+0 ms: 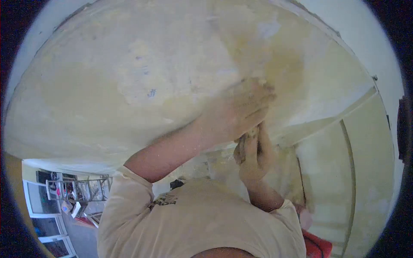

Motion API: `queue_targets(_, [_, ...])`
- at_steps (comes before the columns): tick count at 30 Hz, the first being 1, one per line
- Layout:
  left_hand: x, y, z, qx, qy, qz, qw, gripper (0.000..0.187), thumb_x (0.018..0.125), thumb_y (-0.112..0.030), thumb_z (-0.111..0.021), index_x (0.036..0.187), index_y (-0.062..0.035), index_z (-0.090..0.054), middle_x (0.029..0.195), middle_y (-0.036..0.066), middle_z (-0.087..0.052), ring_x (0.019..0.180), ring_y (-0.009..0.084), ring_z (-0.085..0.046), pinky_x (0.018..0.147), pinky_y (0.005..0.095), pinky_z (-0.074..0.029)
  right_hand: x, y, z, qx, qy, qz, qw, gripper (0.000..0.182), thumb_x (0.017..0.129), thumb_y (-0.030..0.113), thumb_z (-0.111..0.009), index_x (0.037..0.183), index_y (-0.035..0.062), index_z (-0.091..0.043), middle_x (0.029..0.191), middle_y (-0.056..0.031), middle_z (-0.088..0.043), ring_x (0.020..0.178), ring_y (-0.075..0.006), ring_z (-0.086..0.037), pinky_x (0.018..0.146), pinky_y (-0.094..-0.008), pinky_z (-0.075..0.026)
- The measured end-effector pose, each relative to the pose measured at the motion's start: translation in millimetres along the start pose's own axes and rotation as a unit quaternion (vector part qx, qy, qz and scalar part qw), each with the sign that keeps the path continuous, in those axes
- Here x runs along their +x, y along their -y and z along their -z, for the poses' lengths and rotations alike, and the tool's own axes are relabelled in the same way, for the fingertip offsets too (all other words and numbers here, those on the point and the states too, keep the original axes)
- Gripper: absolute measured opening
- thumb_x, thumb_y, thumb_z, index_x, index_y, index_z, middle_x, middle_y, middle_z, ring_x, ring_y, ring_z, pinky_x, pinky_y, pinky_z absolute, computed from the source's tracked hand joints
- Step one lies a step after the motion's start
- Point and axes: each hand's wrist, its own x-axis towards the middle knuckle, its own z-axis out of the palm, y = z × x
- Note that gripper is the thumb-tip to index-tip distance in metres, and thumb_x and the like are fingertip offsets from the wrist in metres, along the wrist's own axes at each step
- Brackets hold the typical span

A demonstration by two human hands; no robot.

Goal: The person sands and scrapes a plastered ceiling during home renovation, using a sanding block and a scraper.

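Observation:
My left hand (251, 103) is raised against a large pale yellow plastered surface (180, 64), its back toward me. The fingers look bent and pressed together, slightly smeared by motion; whatever lies under them is hidden. Just below, close to the left wrist and palm, is my right hand (256, 157). Its fingers are curled and look dirty, and I cannot make out what they close on. The surface around both hands is patchy, with whitish and darker yellow areas and a few small blue marks (151, 92).
A metal ladder (88, 190) lies sideways in view at the lower left, near white-framed windows (43, 198) and scattered items on the floor. A red object (317, 244) shows at the lower right. A ridged edge (357, 103) borders the surface on the right.

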Motion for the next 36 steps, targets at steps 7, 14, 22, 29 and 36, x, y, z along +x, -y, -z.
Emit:
queue_targets(7, [-56.5,3.3,-24.2,0.006,0.024,0.062,0.998,0.032,0.074,-0.016,-0.055,0.104,-0.0066,-0.059,0.122,0.012,-0.054,0.119,0.0264,-0.047,0.100,0.0450,-0.035,-18.2,-52.3,3.6,-0.175,0.070,0.041,0.981,0.053,0.091,0.018,-0.045,0.133,-0.0097,-0.029,0.062,0.0002,-0.050,0.049,-0.0047,-0.042,0.044,-0.0203,-0.033])
queue_targets(14, [-81.0,16.3,-26.3,0.000,-0.010,0.053,0.999,0.033,0.065,-0.017,-0.056,0.092,0.0013,-0.060,0.115,0.014,-0.057,0.116,0.0293,-0.048,0.099,0.0445,-0.037,-20.3,-95.7,-7.5,-0.217,0.068,0.152,0.962,0.052,0.089,0.020,-0.046,0.130,-0.0104,-0.035,0.074,-0.0050,-0.059,0.054,-0.0061,-0.048,0.048,-0.0214,-0.039])
queue_targets(22, [-76.3,11.4,-12.9,-0.003,-0.011,0.040,0.999,0.027,0.077,-0.020,-0.052,0.097,-0.0042,-0.062,0.111,0.012,-0.060,0.112,0.0288,-0.053,0.093,0.0459,-0.040,-26.1,-61.1,-23.0,-0.109,0.058,-0.005,0.992,0.053,0.088,0.023,-0.051,0.127,-0.0108,-0.039,0.083,-0.0101,-0.062,0.064,-0.0099,-0.054,0.059,-0.0229,-0.044])
queue_targets(29, [-125.4,10.1,-7.8,0.025,-0.011,0.055,0.998,0.026,0.074,-0.023,-0.055,0.094,-0.0074,-0.063,0.106,0.011,-0.062,0.109,0.0285,-0.055,0.088,0.0468,-0.040,-49.8,-95.4,-44.5,-0.136,0.041,0.042,0.989,0.050,0.082,0.018,-0.058,0.123,-0.0086,-0.045,0.063,-0.0125,-0.056,0.050,-0.0178,-0.051,0.048,-0.0312,-0.041])
queue_targets(36, [-163.4,-0.3,-16.5,-0.001,-0.004,0.081,0.997,0.026,0.074,-0.021,-0.055,0.097,-0.0100,-0.064,0.106,0.009,-0.063,0.109,0.0276,-0.055,0.089,0.0452,-0.041,-68.5,-105.7,-51.6,-0.175,0.073,0.102,0.977,0.046,0.083,0.014,-0.056,0.122,-0.0087,-0.046,0.064,-0.0137,-0.055,0.051,-0.0189,-0.050,0.049,-0.0326,-0.041])
